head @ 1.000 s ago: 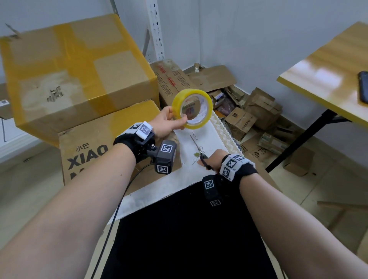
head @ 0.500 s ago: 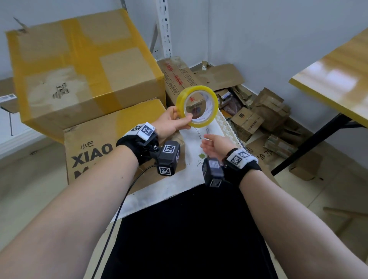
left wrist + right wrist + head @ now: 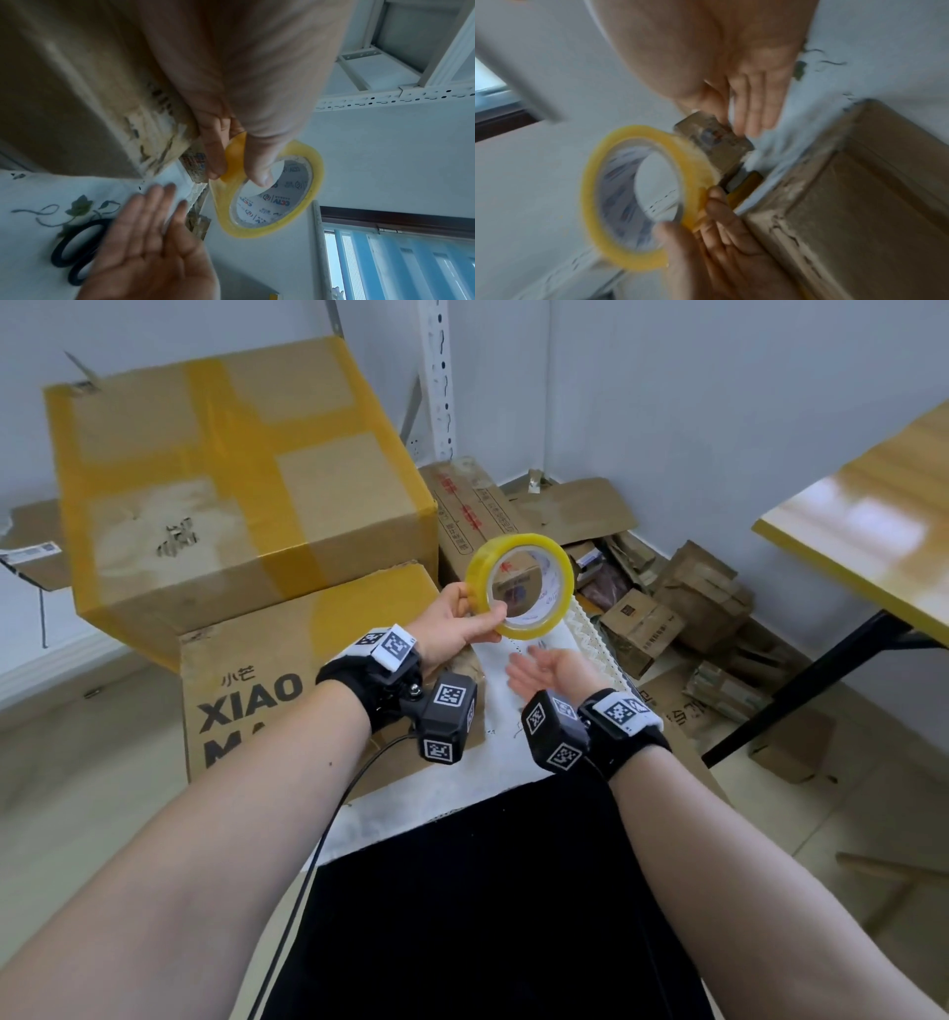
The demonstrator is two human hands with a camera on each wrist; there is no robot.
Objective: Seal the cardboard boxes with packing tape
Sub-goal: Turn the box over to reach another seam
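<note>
My left hand (image 3: 475, 621) holds a roll of yellow packing tape (image 3: 519, 587) upright in the air, thumb inside the core and fingers on the outer face (image 3: 236, 168). Just below the roll, my right hand (image 3: 544, 667) hovers with palm up and fingers straight, holding nothing (image 3: 151, 229). The right wrist view, blurred, shows the tape roll (image 3: 634, 199) and the right hand's flat fingers (image 3: 754, 101). Black-handled scissors (image 3: 77, 249) lie on the white embroidered cloth (image 3: 513, 752). A large taped cardboard box (image 3: 231, 495) rests on a box printed XIAO (image 3: 287, 670), left of the hands.
Several small cardboard boxes (image 3: 667, 618) and flattened cartons lie on the floor against the wall. A yellow-topped table (image 3: 873, 526) with black legs stands at the right. A white perforated rack upright (image 3: 436, 377) rises behind the big box.
My right hand let go of the scissors on the cloth, rose and turned palm up under the tape roll. The left hand kept holding the roll.
</note>
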